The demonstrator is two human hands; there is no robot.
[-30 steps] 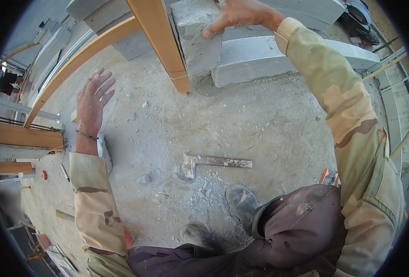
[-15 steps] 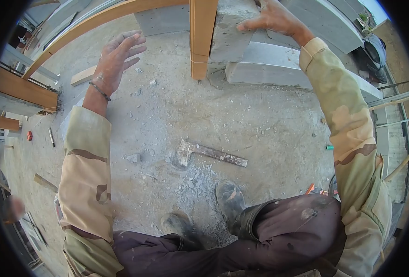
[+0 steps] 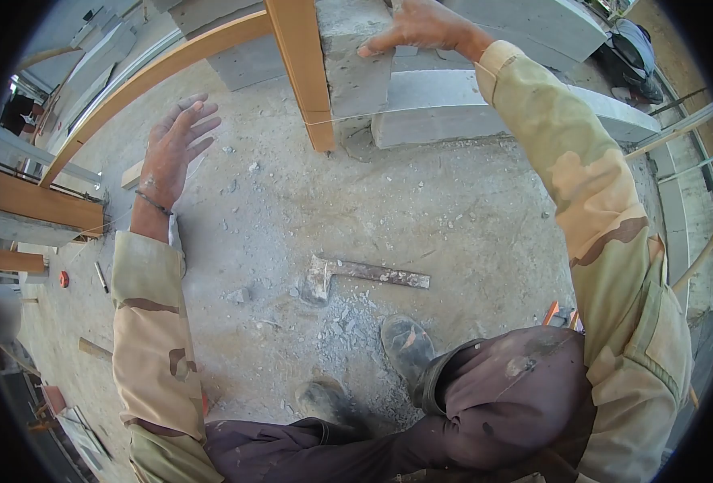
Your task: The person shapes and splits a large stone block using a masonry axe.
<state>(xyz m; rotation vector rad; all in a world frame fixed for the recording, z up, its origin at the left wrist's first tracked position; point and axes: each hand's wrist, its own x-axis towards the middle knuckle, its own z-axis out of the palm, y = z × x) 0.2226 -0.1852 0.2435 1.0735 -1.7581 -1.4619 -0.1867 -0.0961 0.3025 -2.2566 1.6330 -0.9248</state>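
Head view, and the right hand is up on the concrete block. Its grip is clamped over the top edge, the thumb laid along the near face and the fingers gone over the far side. The block stands upright on the floor, hard against the wooden post, with the long laid block touching its other side. The left hand is out wide and well apart from everything, palm down, fingers fanned, grip fully open and holding nothing, hovering above the dusty concrete floor. A thin taut string runs across the foot of the post and the block, and to my eye that is the reference worth watching. One hand on a block this size looks marginal. The job would go better with the free hand on the near face, so the block can be nudged square to the post rather than twisted from the top. The mason's hammer lies on the floor beside a scatter of chips, just ahead of the boots, close enough to trip on, so footing matters.
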